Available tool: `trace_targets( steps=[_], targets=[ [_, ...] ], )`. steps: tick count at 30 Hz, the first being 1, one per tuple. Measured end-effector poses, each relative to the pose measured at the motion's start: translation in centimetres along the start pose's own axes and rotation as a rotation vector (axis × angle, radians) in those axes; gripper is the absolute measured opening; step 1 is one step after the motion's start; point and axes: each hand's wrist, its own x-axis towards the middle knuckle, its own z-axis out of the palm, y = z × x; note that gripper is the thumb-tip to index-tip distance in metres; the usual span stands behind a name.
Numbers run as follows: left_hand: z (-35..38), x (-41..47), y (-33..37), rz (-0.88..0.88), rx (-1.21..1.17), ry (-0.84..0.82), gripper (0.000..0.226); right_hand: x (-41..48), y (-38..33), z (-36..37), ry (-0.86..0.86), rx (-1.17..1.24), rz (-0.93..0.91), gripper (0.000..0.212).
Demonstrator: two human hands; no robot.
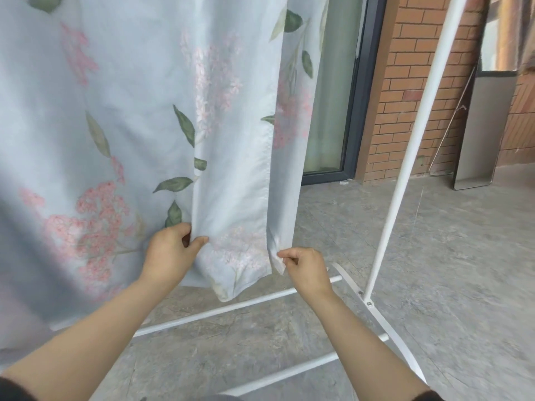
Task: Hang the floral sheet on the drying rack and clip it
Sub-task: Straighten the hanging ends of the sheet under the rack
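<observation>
Left hand (170, 250), right hand (307, 269), one floral sheet (130, 82)

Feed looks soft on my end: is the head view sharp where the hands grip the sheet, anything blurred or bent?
Head view: left hand and right hand are sharp on the floral sheet; its far-left part smears into blur; the white rack pole bows with wide-angle distortion; light is soft and even, no glare.

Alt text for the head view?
A person's left hand and right hand each pinch the lower edge of a hanging pale-blue floral sheet. Beside it, the white drying rack stands on a grey floor before a brick wall.
</observation>
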Motion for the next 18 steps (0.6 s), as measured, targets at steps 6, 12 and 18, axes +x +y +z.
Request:
trace_targets(
  steps=[6, 12, 18],
  targets=[
    [0.3, 0.1, 1.4, 0.025, -0.029, -0.035, 0.041, -0.2, 1.7, -0.4, 0.039, 0.158, 0.090, 0.028],
    [0.9, 0.1, 1.4, 0.022, -0.054, -0.035, 0.037, -0.8, 1.2, 0.6, -0.106, 0.290, 0.073, 0.025],
    [1.3, 0.1, 0.9, 0.025, -0.056, -0.032, 0.032, -0.5, 1.7, 1.1, -0.029, 0.074, -0.003, 0.008]
  ],
)
